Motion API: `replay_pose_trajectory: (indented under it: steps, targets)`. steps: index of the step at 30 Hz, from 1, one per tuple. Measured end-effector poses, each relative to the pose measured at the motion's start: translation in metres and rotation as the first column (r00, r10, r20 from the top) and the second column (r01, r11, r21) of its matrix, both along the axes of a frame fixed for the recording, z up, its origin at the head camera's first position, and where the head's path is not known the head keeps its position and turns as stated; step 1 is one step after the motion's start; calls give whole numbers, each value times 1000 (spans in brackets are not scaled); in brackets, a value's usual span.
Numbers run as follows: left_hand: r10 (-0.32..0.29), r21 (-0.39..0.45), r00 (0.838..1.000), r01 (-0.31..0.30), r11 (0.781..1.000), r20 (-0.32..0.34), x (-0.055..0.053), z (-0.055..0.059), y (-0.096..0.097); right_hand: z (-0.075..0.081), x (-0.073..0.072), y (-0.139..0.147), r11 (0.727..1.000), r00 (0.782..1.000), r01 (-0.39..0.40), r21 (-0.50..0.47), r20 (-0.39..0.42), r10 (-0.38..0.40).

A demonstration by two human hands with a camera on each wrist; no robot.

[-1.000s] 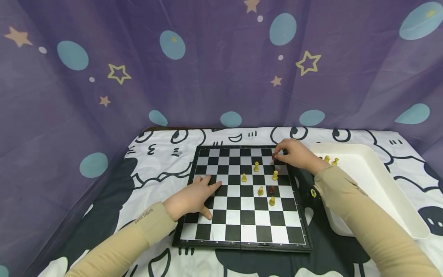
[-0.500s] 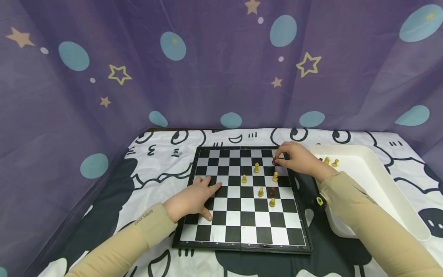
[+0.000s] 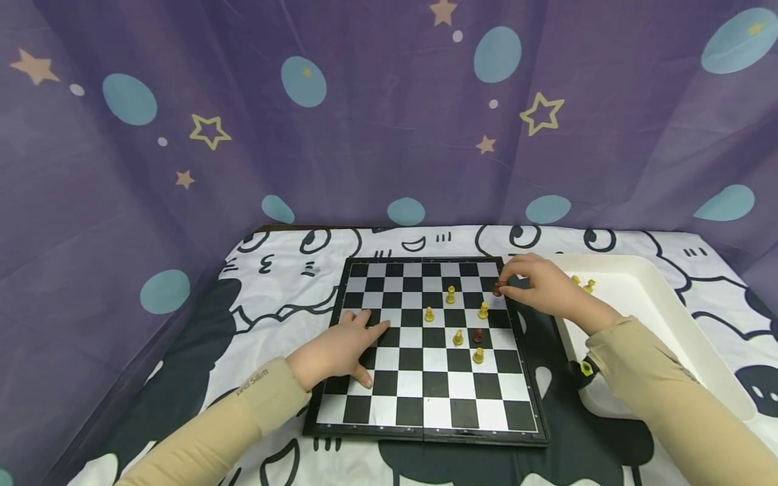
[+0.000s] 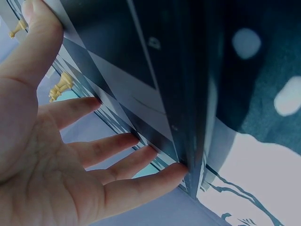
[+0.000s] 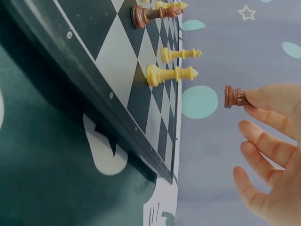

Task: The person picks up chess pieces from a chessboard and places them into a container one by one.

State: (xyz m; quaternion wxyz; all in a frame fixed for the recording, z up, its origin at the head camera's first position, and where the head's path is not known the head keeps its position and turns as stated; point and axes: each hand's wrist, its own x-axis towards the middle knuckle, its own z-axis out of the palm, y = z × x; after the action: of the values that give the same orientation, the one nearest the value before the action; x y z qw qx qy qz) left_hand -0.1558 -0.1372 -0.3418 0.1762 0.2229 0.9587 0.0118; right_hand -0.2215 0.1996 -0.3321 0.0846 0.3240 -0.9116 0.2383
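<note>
My right hand [image 3: 543,289] pinches a brown chess piece [image 5: 230,97] between thumb and fingers, the other fingers loosely bent. In the right wrist view its ringed base shows, lifted off the board, while the fingertips hide its top. From the head view this hand overlaps the far right edge of the chessboard [image 3: 434,410]. My left hand [image 3: 342,343] lies spread over the board's left side, fingertips at its surface and holding nothing. Several yellow chess pieces [image 3: 458,337] stand on the right half of the board, with one brown chess piece [image 3: 477,335] among them.
Right of the board sits a white tray [image 3: 699,344], partly covered by my right forearm, with yellow chess pieces [image 3: 589,286] at its far left corner. The patterned cloth [image 3: 286,270] lies under everything. A purple curtain [image 3: 377,135] hangs behind.
The right hand has lifted the brown chess piece from the far right squares and moved it right and slightly nearer, to the board's edge. The left hand stays put.
</note>
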Motion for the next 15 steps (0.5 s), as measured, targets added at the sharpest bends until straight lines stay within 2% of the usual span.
replay_pose_trajectory:
  steps: [7, 15]
  targets:
    - [-2, -3, 1000, 2, 1000, 3, -1, -1, -1, 5, 9, 15, 999, 999, 37, 1, -3, -37]
    - [-6, -7, 1000, 6, 1000, 4, -1, -1, -1, 7, 13, 36, 997, 997, 69, -20, -27, -69]
